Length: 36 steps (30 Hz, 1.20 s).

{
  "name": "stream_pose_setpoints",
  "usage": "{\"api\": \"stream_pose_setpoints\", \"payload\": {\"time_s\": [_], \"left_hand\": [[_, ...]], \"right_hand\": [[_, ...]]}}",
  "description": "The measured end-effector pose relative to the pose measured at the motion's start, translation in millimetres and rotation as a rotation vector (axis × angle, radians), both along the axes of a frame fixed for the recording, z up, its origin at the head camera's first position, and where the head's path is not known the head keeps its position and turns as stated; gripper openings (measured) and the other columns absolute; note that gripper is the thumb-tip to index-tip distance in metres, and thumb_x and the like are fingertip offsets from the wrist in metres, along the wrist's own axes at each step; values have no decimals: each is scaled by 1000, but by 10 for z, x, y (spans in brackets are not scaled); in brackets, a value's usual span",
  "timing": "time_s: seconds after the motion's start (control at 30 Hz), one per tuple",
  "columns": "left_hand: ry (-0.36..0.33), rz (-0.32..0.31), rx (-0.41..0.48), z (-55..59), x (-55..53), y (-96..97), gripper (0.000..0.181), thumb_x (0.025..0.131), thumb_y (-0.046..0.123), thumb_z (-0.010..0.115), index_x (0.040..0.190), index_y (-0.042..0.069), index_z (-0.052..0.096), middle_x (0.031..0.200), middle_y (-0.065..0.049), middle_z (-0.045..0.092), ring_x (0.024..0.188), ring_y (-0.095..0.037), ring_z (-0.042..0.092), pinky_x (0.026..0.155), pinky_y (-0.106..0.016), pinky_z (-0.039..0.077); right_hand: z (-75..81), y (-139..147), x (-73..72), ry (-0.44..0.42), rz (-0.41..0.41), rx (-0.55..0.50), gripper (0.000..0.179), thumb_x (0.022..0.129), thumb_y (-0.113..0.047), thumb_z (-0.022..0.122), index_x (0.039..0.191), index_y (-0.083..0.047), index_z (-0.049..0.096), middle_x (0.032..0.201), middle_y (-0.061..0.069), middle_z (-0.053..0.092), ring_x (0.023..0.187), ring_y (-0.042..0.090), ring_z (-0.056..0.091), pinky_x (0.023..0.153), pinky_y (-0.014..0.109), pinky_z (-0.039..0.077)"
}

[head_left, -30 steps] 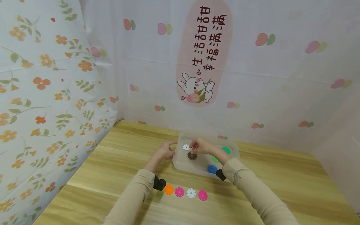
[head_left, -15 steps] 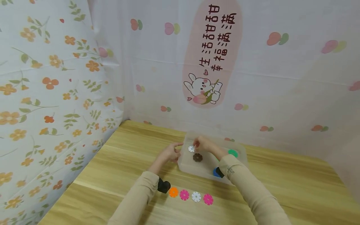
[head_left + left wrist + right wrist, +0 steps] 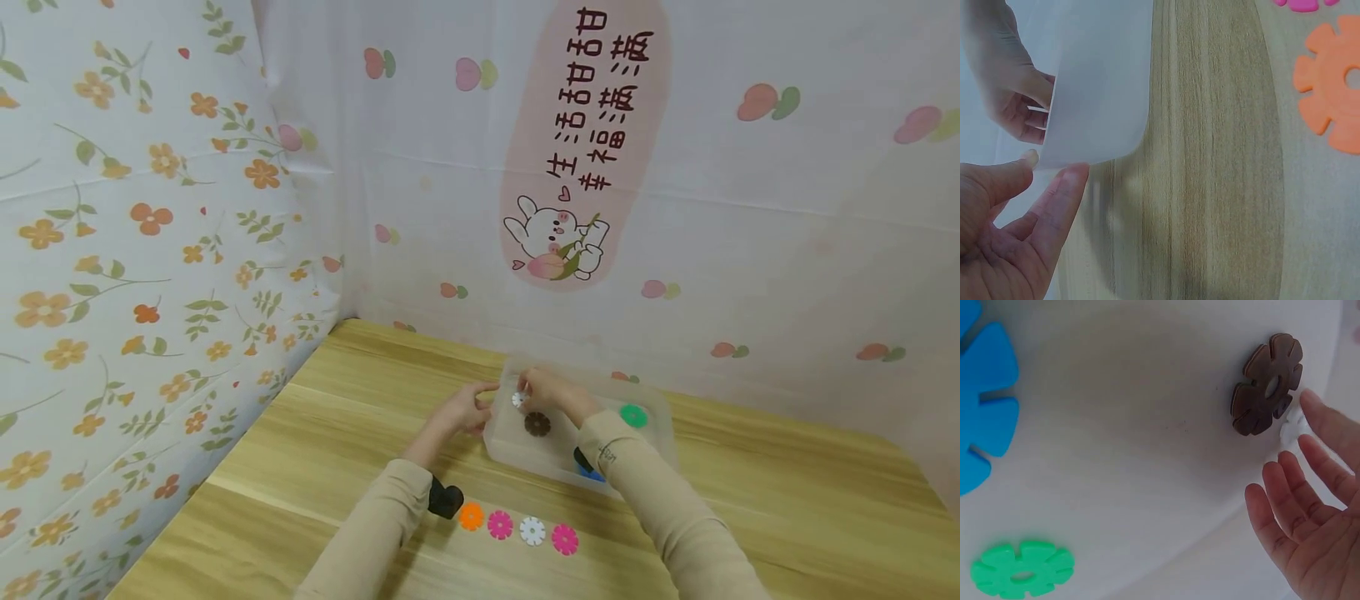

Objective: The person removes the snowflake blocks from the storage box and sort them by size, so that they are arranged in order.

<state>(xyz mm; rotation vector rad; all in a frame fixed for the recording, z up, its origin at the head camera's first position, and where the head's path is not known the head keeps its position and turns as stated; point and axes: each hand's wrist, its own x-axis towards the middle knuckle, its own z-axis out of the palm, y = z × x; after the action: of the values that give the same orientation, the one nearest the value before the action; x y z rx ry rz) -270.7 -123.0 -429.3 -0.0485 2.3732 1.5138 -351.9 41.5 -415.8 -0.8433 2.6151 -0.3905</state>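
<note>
A translucent plastic box (image 3: 551, 471) holds several flower-shaped discs. At its left end my left hand (image 3: 467, 409) grips the rim; the left wrist view shows its thumb at the top edge and its fingers (image 3: 1063, 200) against the outer wall. Inside the box, my right hand (image 3: 546, 390) reaches to a white disc (image 3: 517, 400), its thumb and fingers (image 3: 1282, 506) apart beside that disc in the right wrist view. A brown disc (image 3: 1267, 386), seemingly stacked, lies close by. Farther right are a blue disc (image 3: 985, 400) and a green disc (image 3: 633, 416).
On the wooden table (image 3: 262, 467), in front of the box, an orange disc (image 3: 472, 517), a pink disc (image 3: 500, 525), a white disc (image 3: 532, 531) and another pink disc (image 3: 565, 539) form a row. Patterned cloth (image 3: 420, 208) hangs behind and at the left.
My right hand has moved from above the brown disc to the white disc at the box's left end. The head view has shifted, while my left hand stays at the rim.
</note>
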Motion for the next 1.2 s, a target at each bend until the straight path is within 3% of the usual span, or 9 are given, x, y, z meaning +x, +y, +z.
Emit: {"api": "stream_pose_setpoints", "payload": {"time_s": [0.3, 0.57, 0.7, 0.73, 0.83, 0.93, 0.97, 1.2], "left_hand": [[3, -15, 10, 10, 25, 96, 52, 90, -3, 50, 139, 10, 38, 109, -22, 63, 75, -21, 65, 65, -34, 57], [-10, -8, -3, 25, 16, 147, 51, 91, -1, 50, 139, 11, 39, 111, -21, 62, 77, -21, 64, 64, -34, 56], [-13, 5, -4, 37, 11, 148, 51, 91, 1, 51, 139, 12, 39, 112, -21, 61, 85, -27, 65, 65, -34, 56], [-14, 7, -2, 35, 11, 146, 51, 91, 1, 51, 139, 12, 39, 113, -21, 60, 87, -28, 65, 66, -34, 56], [-16, 10, -2, 34, 11, 140, 51, 91, 0, 51, 139, 12, 38, 113, -21, 59, 88, -28, 65, 67, -35, 56], [-17, 14, -9, 34, 18, 134, 51, 91, 0, 51, 139, 11, 38, 112, -21, 59, 86, -28, 64, 67, -34, 56], [-17, 14, -13, 36, 20, 132, 51, 91, 0, 51, 139, 11, 38, 112, -21, 58, 86, -28, 64, 66, -34, 56], [-21, 48, -34, 29, 32, 85, 51, 91, 0, 51, 139, 12, 39, 116, -22, 57, 92, -30, 63, 70, -36, 57]], "right_hand": [[-37, 86, 32, -7, -17, -20, 28, 76, -4, 71, 98, 3, 56, 95, 15, 58, 85, 23, 54, 76, 32, 48], [29, 128, 68, -28, -7, -91, 21, 75, 8, 65, 91, 0, 55, 86, 13, 56, 75, 19, 50, 64, 26, 44], [-83, 153, -96, -46, 17, -122, 20, 74, 9, 64, 87, -5, 56, 84, 11, 58, 75, 20, 53, 63, 29, 47], [-217, 198, -223, -33, 63, -169, 20, 75, 5, 66, 86, -8, 56, 82, 8, 58, 74, 18, 53, 61, 27, 46], [-268, 236, -294, -31, 81, -176, 18, 77, 0, 68, 87, -11, 57, 83, 7, 58, 76, 18, 55, 63, 27, 48], [-157, 261, -195, -37, 60, -203, 17, 78, -1, 68, 90, -8, 58, 85, 11, 60, 79, 22, 57, 65, 30, 50], [-5, 234, -62, -45, 21, -171, 17, 78, 3, 66, 91, -4, 58, 88, 14, 61, 82, 25, 58, 67, 32, 51], [237, 277, 211, -19, 38, -188, 15, 82, 1, 63, 96, 0, 57, 93, 16, 61, 88, 24, 59, 74, 30, 52]]}}
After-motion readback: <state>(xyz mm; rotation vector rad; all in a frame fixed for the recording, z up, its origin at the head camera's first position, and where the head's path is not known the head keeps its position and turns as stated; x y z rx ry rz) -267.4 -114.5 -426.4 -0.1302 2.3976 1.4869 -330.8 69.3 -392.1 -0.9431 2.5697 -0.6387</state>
